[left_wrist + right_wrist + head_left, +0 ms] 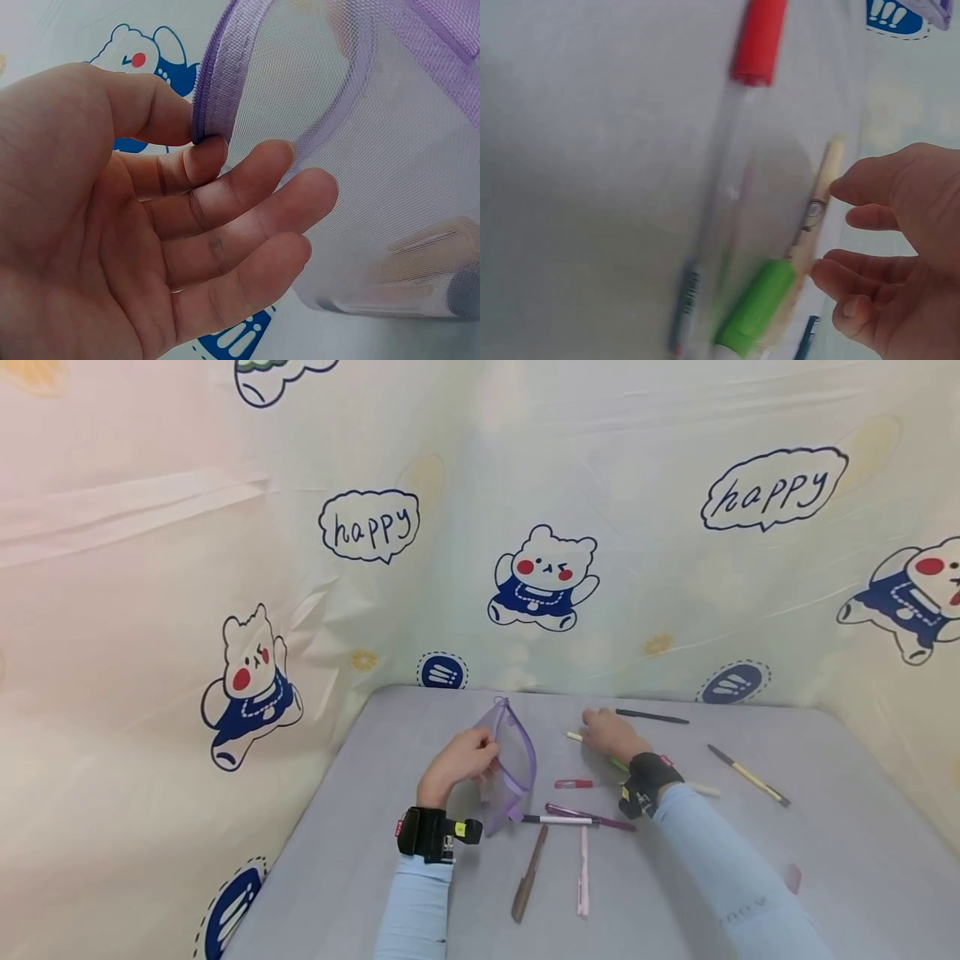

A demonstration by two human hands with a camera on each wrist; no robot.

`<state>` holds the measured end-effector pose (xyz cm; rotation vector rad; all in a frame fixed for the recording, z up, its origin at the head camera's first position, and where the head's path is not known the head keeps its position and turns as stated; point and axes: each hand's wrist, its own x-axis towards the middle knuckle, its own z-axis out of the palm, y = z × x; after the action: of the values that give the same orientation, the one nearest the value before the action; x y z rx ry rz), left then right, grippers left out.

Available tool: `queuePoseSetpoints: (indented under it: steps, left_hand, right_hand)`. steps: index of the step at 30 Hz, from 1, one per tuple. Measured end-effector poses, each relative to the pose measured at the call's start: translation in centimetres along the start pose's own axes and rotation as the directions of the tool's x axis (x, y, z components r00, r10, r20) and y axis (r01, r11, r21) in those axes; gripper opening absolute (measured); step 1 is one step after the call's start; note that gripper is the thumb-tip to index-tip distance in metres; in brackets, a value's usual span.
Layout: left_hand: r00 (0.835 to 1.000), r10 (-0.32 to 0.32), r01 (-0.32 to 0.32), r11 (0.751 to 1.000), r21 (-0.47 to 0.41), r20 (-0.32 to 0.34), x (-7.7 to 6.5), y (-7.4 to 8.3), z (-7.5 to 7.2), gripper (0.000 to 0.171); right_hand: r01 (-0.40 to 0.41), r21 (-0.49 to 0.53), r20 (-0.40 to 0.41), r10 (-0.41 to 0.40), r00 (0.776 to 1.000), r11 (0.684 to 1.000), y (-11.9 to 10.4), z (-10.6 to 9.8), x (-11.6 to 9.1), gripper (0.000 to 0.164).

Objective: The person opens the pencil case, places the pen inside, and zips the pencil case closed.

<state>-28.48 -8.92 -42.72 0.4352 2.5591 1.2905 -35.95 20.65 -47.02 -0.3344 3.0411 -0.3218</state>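
Note:
A mesh pouch with purple trim [534,760] stands at the left-middle of the table, its zip edge [234,71] pinched between thumb and index finger of my left hand [459,762]. The other fingers lie against the mesh. My right hand [613,737] is low over the table beside a cream pen [829,166]. In the right wrist view its thumb and fingertips are spread along that pen's edge, not visibly closed round it. Next to it lie a green-capped pen [759,304] and a clear pen with a red cap [573,783].
A black pen [652,717] lies behind my right hand, a yellow-and-grey pen [748,775] to its right. Nearer me are a white-and-black pen [558,820], a dark purple pen [615,822], a brown pen [529,875] and a pink pen [583,872]. A printed curtain [637,568] surrounds the table.

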Motion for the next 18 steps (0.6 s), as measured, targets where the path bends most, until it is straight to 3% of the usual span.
queuePoseSetpoints:
  steps: [3, 9, 18]
  left_hand:
    - [1.0, 0.0, 0.0, 1.0, 0.004, 0.01, 0.04, -0.1, 0.24, 0.018]
    - [1.0, 0.001, -0.001, 1.0, 0.005, -0.001, 0.37, -0.57, 0.42, 0.019]
    - [1.0, 0.009, -0.009, 1.0, -0.002, 0.007, 0.52, -0.75, 0.26, 0.019]
  right_hand:
    - [-0.021, -0.008, 0.014, 0.021, 1.0, 1.0, 0.0, 0.37, -0.01, 0.017]
    - [0.022, -0.028, -0.027, -0.023, 0.999, 0.999, -0.2, 0.59, -0.13, 0.008]
    - [0.04, -0.06, -0.025, -0.042, 0.999, 0.997, -0.51, 0.65, -0.23, 0.008]
